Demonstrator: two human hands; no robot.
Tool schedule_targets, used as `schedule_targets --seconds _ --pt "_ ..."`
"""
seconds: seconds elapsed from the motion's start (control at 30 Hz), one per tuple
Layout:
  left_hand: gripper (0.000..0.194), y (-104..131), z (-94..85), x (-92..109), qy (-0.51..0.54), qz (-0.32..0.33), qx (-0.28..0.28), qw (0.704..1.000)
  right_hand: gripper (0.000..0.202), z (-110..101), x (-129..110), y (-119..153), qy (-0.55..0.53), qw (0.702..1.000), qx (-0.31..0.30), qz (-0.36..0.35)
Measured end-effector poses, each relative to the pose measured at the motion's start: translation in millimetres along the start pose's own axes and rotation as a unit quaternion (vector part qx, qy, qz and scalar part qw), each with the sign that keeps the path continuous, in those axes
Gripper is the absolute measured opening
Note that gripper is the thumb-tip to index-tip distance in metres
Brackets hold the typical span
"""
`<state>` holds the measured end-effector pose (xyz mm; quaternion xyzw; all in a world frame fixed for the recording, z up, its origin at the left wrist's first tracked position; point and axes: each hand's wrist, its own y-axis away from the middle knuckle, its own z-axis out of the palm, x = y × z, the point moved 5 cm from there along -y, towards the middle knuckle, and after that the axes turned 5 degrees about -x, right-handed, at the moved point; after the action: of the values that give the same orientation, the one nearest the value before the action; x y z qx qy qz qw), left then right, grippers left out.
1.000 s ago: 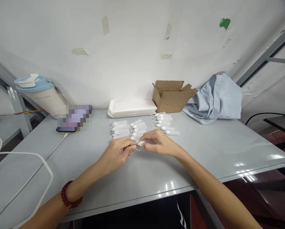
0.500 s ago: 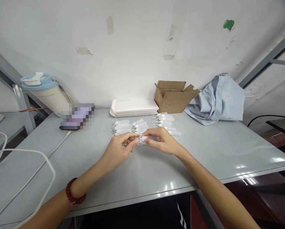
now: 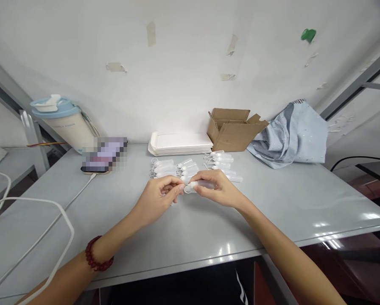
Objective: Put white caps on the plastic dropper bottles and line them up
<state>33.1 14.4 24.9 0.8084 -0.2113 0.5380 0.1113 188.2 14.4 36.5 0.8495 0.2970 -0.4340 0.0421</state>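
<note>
My right hand grips a small translucent tube with a white cap, lying level, its capped end toward the left. At that cap, my left hand pinches thumb and forefinger on the thin white cord; the fingertips partly hide it. Just behind the hands, similar capped tubes with cord loops lie in rows: a left group, a middle group and a right group. My hands cover some of them.
Against the wall are a stack of white envelopes, an open cardboard box and a light blue cloth bundle. On the left stand a tumbler and a phone with a white cable across the table.
My left fingers have closed more tightly on the cord and shifted slightly. The right hand keeps its hold on the tube. The whole view has moved a little.
</note>
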Motion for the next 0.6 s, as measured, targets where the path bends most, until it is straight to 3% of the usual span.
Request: schedule_targets --seconds 0.6 --pt "0.02 -1.6 3.7 -4.7 0.038 -0.034 -0.039 0.998 0.02 6.9 -2.0 1.5 0.024 0.997 -0.066 -0.031"
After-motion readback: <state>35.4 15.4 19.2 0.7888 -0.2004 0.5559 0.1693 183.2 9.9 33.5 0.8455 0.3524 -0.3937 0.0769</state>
